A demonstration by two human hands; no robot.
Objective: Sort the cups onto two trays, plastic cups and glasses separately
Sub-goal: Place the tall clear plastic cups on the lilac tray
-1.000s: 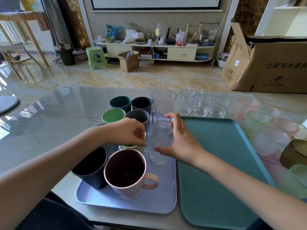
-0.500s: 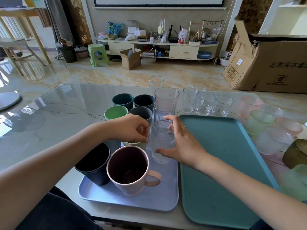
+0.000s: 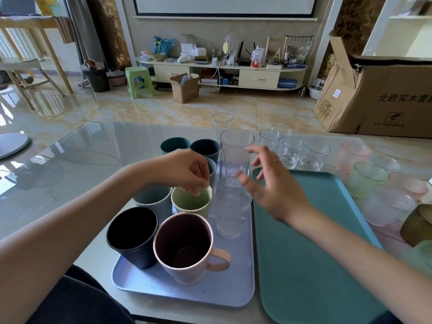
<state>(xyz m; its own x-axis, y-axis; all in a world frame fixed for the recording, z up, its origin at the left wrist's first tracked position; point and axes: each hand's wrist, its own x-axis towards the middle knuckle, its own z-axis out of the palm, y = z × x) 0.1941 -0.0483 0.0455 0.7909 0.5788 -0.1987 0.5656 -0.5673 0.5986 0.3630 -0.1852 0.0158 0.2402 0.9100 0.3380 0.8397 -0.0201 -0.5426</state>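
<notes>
Now both hands' fingers (image 3: pixel 243 181) hang spread, just beside the clear cup (image 3: pixel 230 206).

2 trays (image 3: pixel 236 293), 2 hands (image 3: pixel 187 170)

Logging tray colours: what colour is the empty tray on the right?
Teal green tray, seen clearly in the head view.
</notes>
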